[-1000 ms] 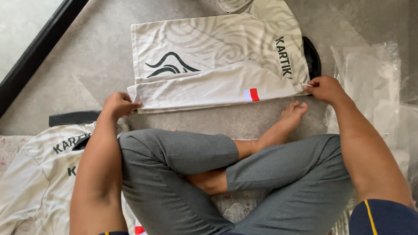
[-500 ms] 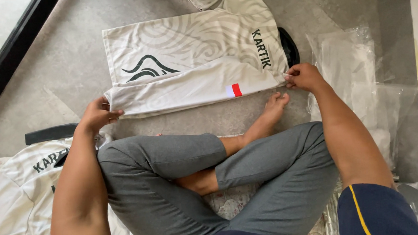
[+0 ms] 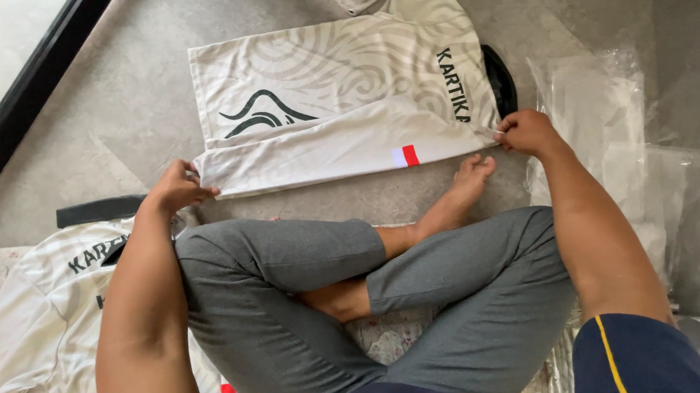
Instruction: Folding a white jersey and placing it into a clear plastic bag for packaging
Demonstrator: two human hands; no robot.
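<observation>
The left hand (image 3: 175, 186) pinches the near left corner of a white patterned jersey (image 3: 343, 98), and the right hand (image 3: 528, 132) is closed on its near right corner, apparently gripping the hem, though the fingers hide the cloth there. The jersey lies on the grey floor (image 3: 115, 131) ahead of the crossed legs (image 3: 357, 303), its lower edge folded up. Another white jersey (image 3: 39, 325) lies left, clear plastic bags (image 3: 607, 121) right.
</observation>
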